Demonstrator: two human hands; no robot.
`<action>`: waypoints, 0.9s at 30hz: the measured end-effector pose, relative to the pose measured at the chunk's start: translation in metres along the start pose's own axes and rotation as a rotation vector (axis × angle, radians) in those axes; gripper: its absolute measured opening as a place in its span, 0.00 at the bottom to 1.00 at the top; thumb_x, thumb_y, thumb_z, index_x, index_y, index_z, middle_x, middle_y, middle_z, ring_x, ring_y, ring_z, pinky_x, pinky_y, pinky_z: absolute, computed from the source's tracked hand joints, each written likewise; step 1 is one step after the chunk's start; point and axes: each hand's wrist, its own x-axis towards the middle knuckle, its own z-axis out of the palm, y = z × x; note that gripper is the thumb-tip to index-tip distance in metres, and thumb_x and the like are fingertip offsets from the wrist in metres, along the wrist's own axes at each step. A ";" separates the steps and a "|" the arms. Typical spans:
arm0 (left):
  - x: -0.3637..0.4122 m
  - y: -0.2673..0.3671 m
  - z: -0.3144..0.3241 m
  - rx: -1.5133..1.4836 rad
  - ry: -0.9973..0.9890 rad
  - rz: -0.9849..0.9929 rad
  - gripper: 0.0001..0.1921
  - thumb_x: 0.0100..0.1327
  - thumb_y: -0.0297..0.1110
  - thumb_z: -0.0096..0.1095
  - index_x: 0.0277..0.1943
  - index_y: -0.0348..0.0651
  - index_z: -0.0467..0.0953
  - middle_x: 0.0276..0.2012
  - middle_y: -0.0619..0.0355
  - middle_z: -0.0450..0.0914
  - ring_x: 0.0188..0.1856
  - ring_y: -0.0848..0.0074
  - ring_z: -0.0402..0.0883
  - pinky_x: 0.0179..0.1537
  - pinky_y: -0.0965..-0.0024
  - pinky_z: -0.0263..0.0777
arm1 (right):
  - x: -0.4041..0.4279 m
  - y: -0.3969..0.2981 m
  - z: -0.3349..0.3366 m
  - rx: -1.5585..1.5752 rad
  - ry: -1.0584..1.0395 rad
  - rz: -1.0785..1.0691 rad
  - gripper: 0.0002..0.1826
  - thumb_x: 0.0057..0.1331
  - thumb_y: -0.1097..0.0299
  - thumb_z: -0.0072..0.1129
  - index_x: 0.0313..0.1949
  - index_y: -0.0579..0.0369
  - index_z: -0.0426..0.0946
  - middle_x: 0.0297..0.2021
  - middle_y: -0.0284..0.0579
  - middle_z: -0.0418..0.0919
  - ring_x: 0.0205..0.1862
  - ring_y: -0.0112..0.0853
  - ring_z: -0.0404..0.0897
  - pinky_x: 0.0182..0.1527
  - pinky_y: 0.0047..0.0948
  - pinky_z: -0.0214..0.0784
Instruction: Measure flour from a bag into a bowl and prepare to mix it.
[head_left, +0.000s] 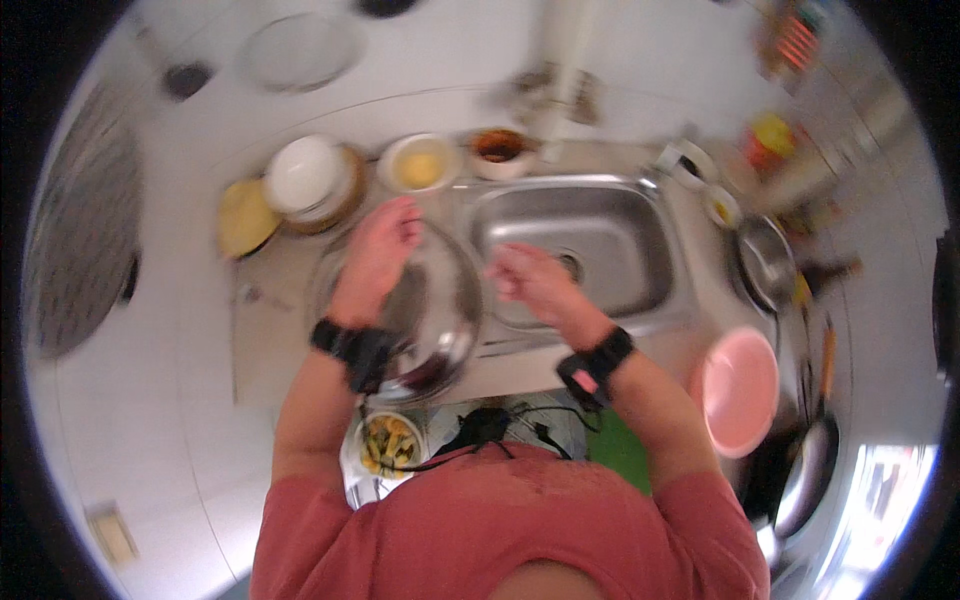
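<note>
My left hand (384, 238) is raised above a round stainless-steel basin (450, 300) that stands on the counter left of the sink. Its fingers are curled and blurred, and no object shows in it. Over the left part of the stainless-steel sink (630, 255) is my right hand (531, 279), fingers bent towards the left hand. Nothing visible is held there either, though blur hides the fingertips. The two hands are apart. Part of the basin lies hidden under my left hand and forearm. The sink's drain (570, 264) shows beside my right hand.
Along the back stand a white bowl (304, 174), a bowl with yellow contents (418, 166) and a pot with dark reddish contents (499, 146). At right are a pink basin (742, 394), a metal pan (766, 259) and a frying pan (810, 472). Food scraps fill a bin (390, 444) below.
</note>
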 end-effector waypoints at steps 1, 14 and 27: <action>-0.003 -0.001 0.003 -0.090 0.022 -0.059 0.09 0.59 0.32 0.51 0.39 0.36 0.70 0.30 0.61 0.72 0.31 0.81 0.69 0.33 0.80 0.64 | -0.005 0.001 0.002 0.007 0.026 0.003 0.11 0.62 0.61 0.47 0.35 0.56 0.69 0.25 0.35 0.71 0.21 0.18 0.66 0.24 0.19 0.64; -0.079 -0.185 0.207 0.084 -0.629 -0.642 0.12 0.59 0.37 0.54 0.40 0.38 0.70 0.30 0.59 0.73 0.29 0.79 0.71 0.32 0.79 0.66 | -0.232 0.063 -0.124 0.341 0.656 -0.120 0.12 0.63 0.60 0.47 0.33 0.58 0.68 0.24 0.36 0.69 0.21 0.21 0.65 0.24 0.21 0.62; -0.170 -0.275 0.310 0.268 -0.724 -0.813 0.17 0.55 0.50 0.56 0.37 0.45 0.71 0.29 0.64 0.71 0.29 0.80 0.70 0.30 0.77 0.65 | -0.404 0.117 -0.194 0.544 0.893 -0.330 0.16 0.62 0.58 0.48 0.38 0.59 0.65 0.26 0.37 0.70 0.21 0.19 0.64 0.24 0.20 0.63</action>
